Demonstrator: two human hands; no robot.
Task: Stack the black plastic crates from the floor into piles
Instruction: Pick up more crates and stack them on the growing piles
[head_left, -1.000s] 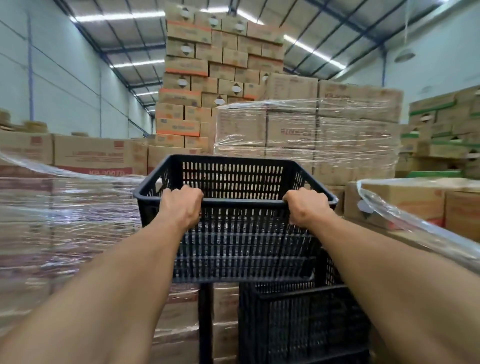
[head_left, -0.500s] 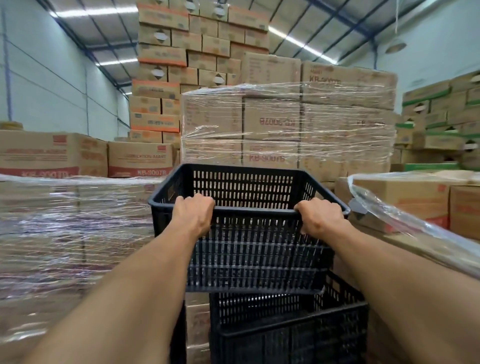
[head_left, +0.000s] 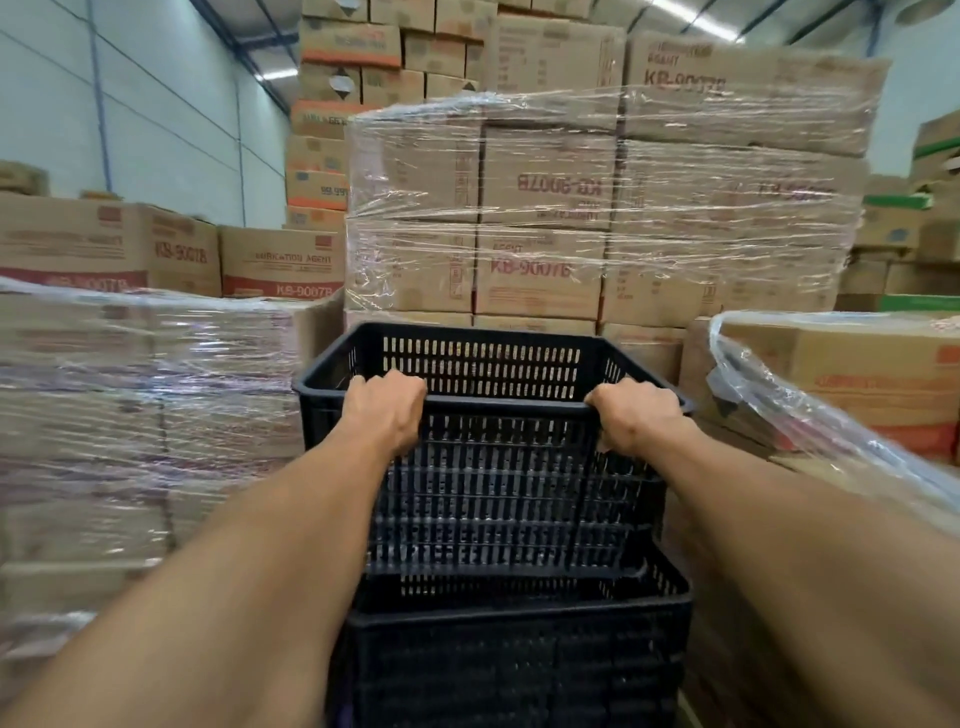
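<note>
I hold a black slotted plastic crate (head_left: 498, 483) by its near rim. My left hand (head_left: 387, 410) grips the rim on the left, my right hand (head_left: 636, 415) grips it on the right. The crate's bottom sits partly down inside the open top of another black crate (head_left: 519, 660) below it, the top of a pile. How far the pile goes down is hidden below the frame.
Shrink-wrapped pallets of cardboard boxes hem the pile in: one on the left (head_left: 130, 415), a tall one straight behind (head_left: 597, 208), and boxes under loose plastic film on the right (head_left: 841, 384). More stacked cartons rise at the back (head_left: 353, 104).
The held crate has come down from above the pile and its bottom has entered the crate below. Both hands keep the same grip on the rim.
</note>
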